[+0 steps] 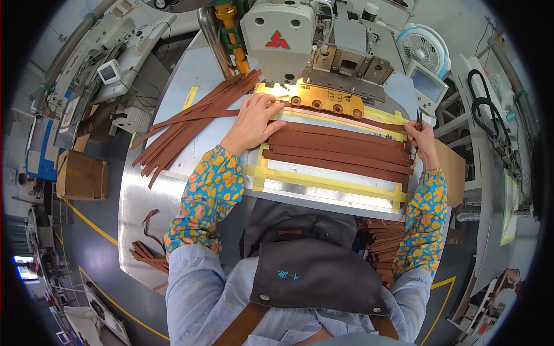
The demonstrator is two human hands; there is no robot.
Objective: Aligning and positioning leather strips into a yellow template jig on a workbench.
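My left hand [254, 122] lies flat, fingers spread, on the left ends of several brown leather strips [340, 151] laid side by side in a yellow-taped metal template [323, 183] on the machine table. My right hand [422, 139] rests at the strips' right ends and grips a thin dark tool [419, 120] that points upward. Just beyond the strips sits a brass clamp plate [323, 99] under the head of a white sewing machine [280, 37].
A loose pile of brown strips [184, 124] fans out on the steel table [144, 196] to my left. More strips are stacked at the table's left front edge [147, 254] and by my right elbow [378, 248]. A cardboard box [81, 174], a fan [426, 49] and scissors [485, 104] stand around.
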